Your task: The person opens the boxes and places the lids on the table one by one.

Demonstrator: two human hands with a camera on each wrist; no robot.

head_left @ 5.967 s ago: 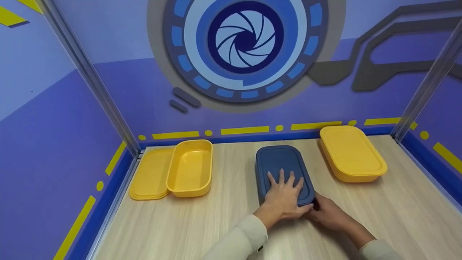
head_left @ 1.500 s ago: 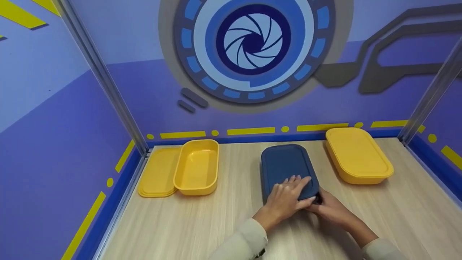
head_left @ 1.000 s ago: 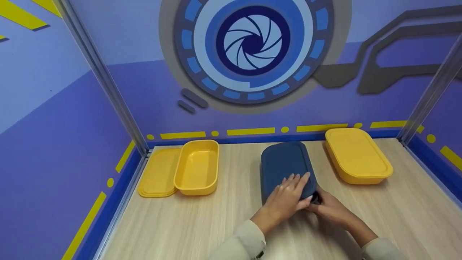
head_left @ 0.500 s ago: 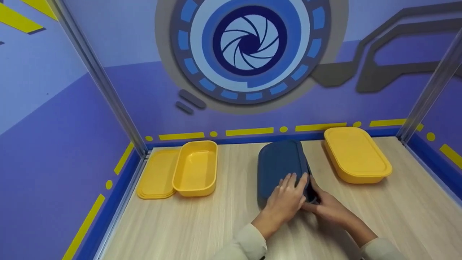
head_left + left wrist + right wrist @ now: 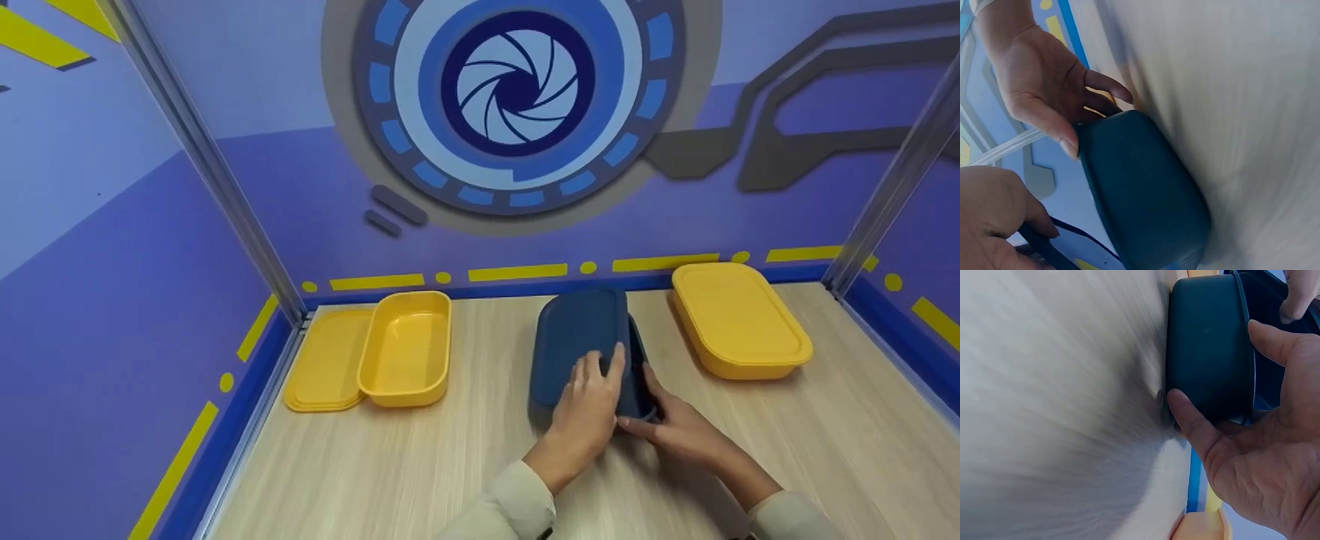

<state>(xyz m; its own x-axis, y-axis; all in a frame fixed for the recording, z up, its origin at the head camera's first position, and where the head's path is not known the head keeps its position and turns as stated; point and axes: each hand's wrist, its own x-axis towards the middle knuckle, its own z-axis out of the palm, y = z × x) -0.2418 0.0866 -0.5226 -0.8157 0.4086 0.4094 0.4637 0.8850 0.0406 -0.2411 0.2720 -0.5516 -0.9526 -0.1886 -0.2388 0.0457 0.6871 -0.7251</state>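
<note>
A dark blue food container (image 5: pixel 1210 343) sits at the middle of the table, its lid (image 5: pixel 577 330) tilted up along the right side. Past that raised edge, part of the dark inside shows. My left hand (image 5: pixel 583 416) lies over the near part of the lid and pinches its edge, seen also in the left wrist view. At the near right corner, my right hand (image 5: pixel 686 431) holds the container, thumb at the rim and fingers along the outer wall.
A yellow container (image 5: pixel 412 349) without its lid stands at left, overlapping a flat yellow lid (image 5: pixel 326 367). A lidded yellow container (image 5: pixel 739 322) is at right. Printed panels (image 5: pixel 262 202) wall the wooden table (image 5: pixel 360 465) at the back and sides.
The blue lid, flat on its container earlier, has lifted along its right side and shifted left. My left hand went from spread flat on it to pinching its edge; my right hand stayed at the corner.
</note>
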